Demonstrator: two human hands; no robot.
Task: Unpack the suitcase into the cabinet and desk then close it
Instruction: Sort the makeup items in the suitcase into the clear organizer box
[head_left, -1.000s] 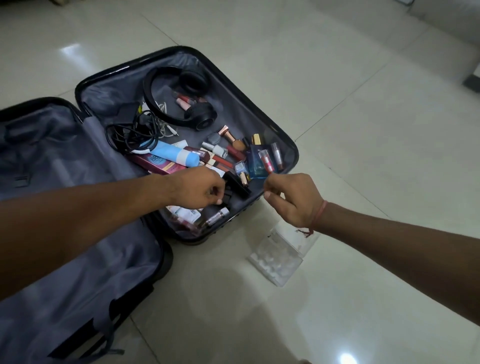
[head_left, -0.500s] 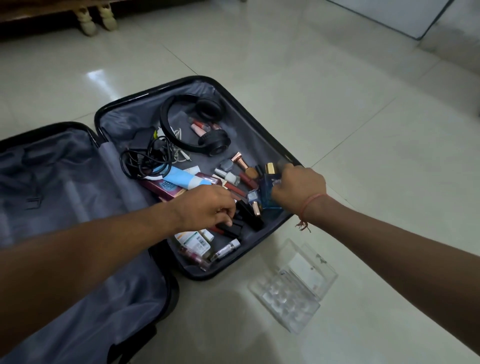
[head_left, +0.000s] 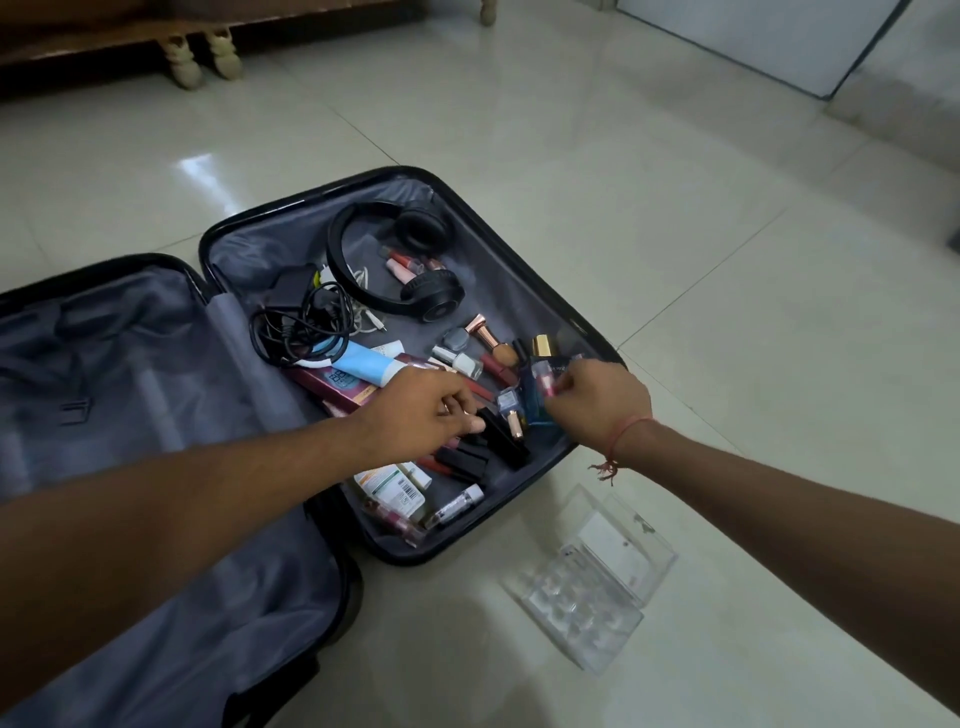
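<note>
Here my right hand (head_left: 597, 402) pinches a small bottle (head_left: 544, 375) in the suitcase (head_left: 519, 270) corner, while my left fingers (head_left: 465, 410) curl over black tubes (head_left: 498, 441) just beside it.

A home room, by the look of it: glossy cream floor tiles (head_left: 597, 156), carved wooden furniture legs (head_left: 205, 57) along the far wall, and an open suitcase (head_left: 322, 218) of personal cosmetics on the floor.

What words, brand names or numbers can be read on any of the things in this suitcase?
"BB": large letters on the maroon box, partly under the blue tube; this reading is uncertain.
Barcode and small print on the white tube: too small to read.
Pale lettering on the blue bottle by the right hand: blurred, unreadable.
Nothing else carries readable text.
</note>
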